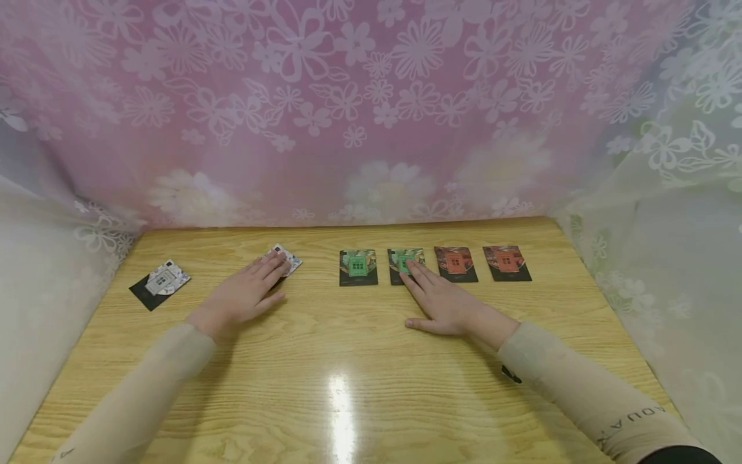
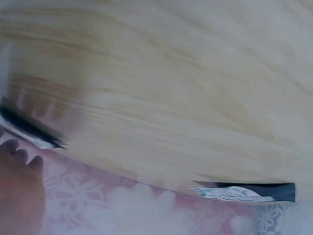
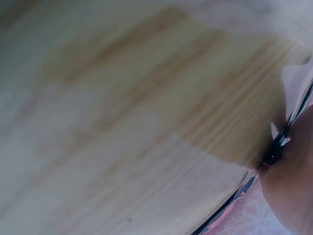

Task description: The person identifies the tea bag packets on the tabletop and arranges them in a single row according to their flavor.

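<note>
My left hand (image 1: 246,293) lies palm down with its fingers extended over a white-and-black sachet (image 1: 294,260), covering most of it. Another white-and-black sachet (image 1: 160,284) lies tilted at the far left. The fingertips of my right hand (image 1: 443,299) touch the lower part of a green-and-black sachet (image 1: 399,256), its thumb spread out to the side. To the left of that one lies a second green-and-black sachet (image 1: 358,267). In the left wrist view, part of the left hand (image 2: 19,191) shows beside a dark-edged sachet (image 2: 29,126).
Two red-and-black sachets (image 1: 455,264) lie to the right of the green ones. All the sachets sit near the back of a wood-grain table (image 1: 301,361). A pink flowered curtain (image 1: 348,129) hangs behind it, with pale sheer cloth (image 1: 684,258) at the sides.
</note>
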A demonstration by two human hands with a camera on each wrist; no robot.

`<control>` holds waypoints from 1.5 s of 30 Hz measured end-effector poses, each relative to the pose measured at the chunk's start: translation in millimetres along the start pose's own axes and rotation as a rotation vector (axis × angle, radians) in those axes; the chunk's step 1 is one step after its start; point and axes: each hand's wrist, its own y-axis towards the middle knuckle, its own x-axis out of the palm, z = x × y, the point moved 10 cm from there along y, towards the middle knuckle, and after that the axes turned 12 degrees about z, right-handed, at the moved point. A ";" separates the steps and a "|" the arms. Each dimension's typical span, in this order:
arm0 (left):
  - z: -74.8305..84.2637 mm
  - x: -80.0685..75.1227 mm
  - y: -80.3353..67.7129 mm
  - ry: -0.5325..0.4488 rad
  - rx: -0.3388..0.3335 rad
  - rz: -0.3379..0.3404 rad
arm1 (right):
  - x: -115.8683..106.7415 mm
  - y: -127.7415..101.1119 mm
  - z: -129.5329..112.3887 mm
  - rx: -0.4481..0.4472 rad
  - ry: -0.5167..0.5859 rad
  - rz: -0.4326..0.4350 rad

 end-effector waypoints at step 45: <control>46.1 17.2 12.6 -0.106 0.046 0.029 | 2.5 0.8 0.7 -0.005 -0.012 0.010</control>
